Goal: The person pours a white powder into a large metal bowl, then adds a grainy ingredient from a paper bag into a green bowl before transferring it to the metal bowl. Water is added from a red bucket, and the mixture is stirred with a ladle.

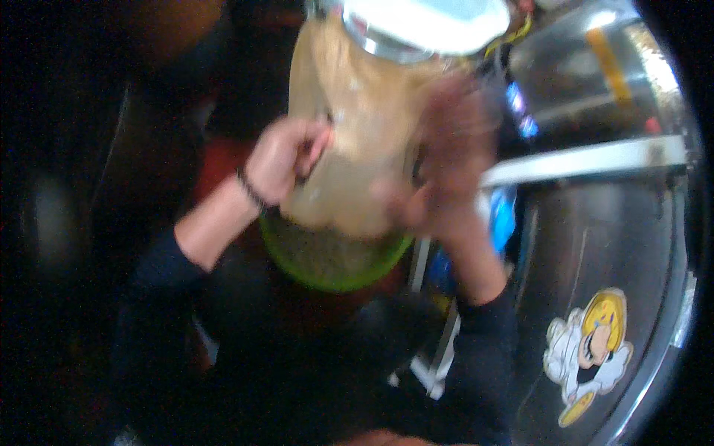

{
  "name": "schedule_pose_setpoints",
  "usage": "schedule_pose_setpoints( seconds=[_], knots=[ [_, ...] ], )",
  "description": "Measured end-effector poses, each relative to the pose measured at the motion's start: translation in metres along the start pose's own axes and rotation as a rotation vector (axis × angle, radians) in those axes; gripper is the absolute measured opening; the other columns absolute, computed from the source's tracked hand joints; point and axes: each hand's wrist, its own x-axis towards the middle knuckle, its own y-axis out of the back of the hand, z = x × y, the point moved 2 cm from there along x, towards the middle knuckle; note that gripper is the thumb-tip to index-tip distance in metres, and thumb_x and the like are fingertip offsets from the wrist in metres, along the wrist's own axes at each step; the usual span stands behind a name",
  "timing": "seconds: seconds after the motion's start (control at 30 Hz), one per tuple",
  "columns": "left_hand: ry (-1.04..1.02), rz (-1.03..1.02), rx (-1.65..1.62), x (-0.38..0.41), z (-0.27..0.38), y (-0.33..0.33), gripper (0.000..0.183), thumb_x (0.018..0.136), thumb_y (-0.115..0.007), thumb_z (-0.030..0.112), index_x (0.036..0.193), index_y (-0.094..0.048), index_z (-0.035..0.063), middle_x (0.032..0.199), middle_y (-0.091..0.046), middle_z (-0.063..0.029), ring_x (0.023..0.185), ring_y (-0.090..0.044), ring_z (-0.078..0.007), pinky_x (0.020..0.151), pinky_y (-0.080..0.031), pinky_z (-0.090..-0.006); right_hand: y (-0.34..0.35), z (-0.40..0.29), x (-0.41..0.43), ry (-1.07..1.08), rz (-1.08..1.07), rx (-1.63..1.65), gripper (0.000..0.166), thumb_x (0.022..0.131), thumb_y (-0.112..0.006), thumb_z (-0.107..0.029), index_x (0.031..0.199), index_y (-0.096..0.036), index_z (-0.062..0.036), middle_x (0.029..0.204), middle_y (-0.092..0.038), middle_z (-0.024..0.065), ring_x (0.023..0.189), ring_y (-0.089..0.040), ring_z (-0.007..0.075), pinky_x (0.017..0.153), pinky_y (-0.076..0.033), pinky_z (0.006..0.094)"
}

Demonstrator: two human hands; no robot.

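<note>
A tan, see-through pliable sheet or bag [362, 161] hangs below a bright round metal and white object [429, 25]; blur hides which it is. Its lower end reaches into a basin with a green rim [334, 285]. My left hand [279, 156], with a dark bracelet at the wrist, has its fingers curled on the tan material's left edge. On the opposite side my right hand [454, 156] is strongly blurred by motion. It overlaps the right edge, and whether its fingers grip there cannot be made out.
At the right stands a dark shiny panel [591, 234] bearing a cartoon sticker [591, 351]. A pale bar [585, 159] crosses above it, with a reflective metal surface [569, 72] beyond. Something bright blue [503, 217] sits beside my right forearm. Deep shadow covers the left.
</note>
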Motion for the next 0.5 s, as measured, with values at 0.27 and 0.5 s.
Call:
schedule_pose_setpoints(
  seconds=[0.27, 0.5],
  knots=[
    [-0.001, -0.185, 0.133, 0.031, 0.018, -0.005, 0.029, 0.091, -0.052, 0.029, 0.080, -0.063, 0.0046, 0.059, -0.049, 0.0025, 0.049, -0.040, -0.0059, 0.048, -0.031, -0.0214, -0.036, 0.071, 0.026, -0.058, 0.131, 0.191, 0.044, 0.080, -0.064, -0.020, 0.119, -0.055, -0.0024, 0.123, -0.053, 0.0200, 0.118, -0.049, 0.0354, 0.100, -0.037, 0.0421],
    [-0.432, 0.294, 0.492, 0.140, 0.037, 0.108, 0.056, 0.081, -0.066, 0.019, 0.130, -0.047, -0.0020, 0.116, -0.060, -0.0101, 0.104, -0.057, -0.0215, 0.093, -0.043, -0.0325, -0.137, 0.174, -0.056, -0.943, 0.186, 1.039, 0.040, 0.089, -0.056, -0.029, 0.119, -0.055, -0.0033, 0.114, -0.060, 0.0123, 0.105, -0.057, 0.0262, 0.091, -0.043, 0.0362]
  ],
)
